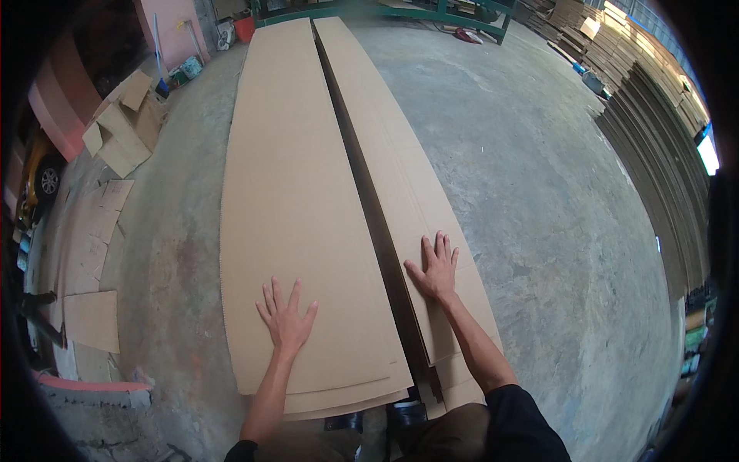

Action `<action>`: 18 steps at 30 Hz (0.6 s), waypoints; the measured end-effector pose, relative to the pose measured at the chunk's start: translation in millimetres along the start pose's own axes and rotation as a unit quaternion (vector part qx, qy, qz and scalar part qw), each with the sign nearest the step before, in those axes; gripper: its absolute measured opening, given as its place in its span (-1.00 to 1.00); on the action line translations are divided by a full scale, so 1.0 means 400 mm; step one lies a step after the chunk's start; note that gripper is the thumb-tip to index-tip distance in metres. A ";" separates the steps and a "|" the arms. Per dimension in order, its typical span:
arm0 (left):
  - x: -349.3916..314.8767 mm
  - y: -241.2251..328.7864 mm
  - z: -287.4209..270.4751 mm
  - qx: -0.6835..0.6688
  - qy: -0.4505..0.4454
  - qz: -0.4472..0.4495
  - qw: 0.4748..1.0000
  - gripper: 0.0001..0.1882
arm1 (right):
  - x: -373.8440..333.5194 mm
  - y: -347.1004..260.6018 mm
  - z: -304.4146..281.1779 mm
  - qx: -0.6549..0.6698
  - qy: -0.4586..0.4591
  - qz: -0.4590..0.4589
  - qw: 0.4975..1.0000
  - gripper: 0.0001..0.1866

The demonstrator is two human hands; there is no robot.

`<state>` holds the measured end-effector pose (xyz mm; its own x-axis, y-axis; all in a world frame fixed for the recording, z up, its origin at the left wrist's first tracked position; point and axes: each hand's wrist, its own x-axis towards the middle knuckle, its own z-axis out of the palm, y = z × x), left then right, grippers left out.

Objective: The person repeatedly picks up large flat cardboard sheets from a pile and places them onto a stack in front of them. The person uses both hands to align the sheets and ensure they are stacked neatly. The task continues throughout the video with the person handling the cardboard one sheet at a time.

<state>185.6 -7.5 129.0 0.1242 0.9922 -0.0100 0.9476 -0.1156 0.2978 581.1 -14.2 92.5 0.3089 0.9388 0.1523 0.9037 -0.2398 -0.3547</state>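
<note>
A long brown cardboard sheet [300, 177] stretches away from me, its wide left panel split from a narrower right panel [392, 154] by a dark gap [360, 165]. My left hand [287, 314] lies flat on the near part of the wide panel, fingers spread. On the narrower panel, beside the gap, my right hand [436, 267] rests palm down with its fingers apart. Neither hand holds anything. Slightly offset edges at the near end show more cardboard layers [346, 402] underneath.
An open cardboard box [123, 127] stands at the far left, with flat cardboard pieces [91, 319] on the floor nearer me. Tall stacks of cardboard [654, 162] line the right side. A green metal frame [462, 19] crosses beyond the sheet's far end. My shoes [344, 421] show below its near edge.
</note>
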 end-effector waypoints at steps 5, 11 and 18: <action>-0.003 -0.002 -0.004 -0.004 0.008 0.006 1.000 -0.19 | -0.003 0.006 0.006 0.013 0.007 0.005 1.000 -0.01; -0.001 -0.016 0.014 0.002 0.017 0.005 1.000 -0.19 | -0.005 0.002 -0.005 0.024 0.011 -0.003 1.000 -0.03; 0.000 -0.014 0.013 0.004 0.017 0.006 1.000 -0.18 | -0.005 0.008 -0.001 0.024 0.012 -0.002 1.000 -0.03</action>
<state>181.7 -7.2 122.6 0.1261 0.9917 0.0265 0.9483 -0.1283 0.2904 583.4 -16.8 91.4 0.3132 0.9334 0.1751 0.8894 -0.2237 -0.3986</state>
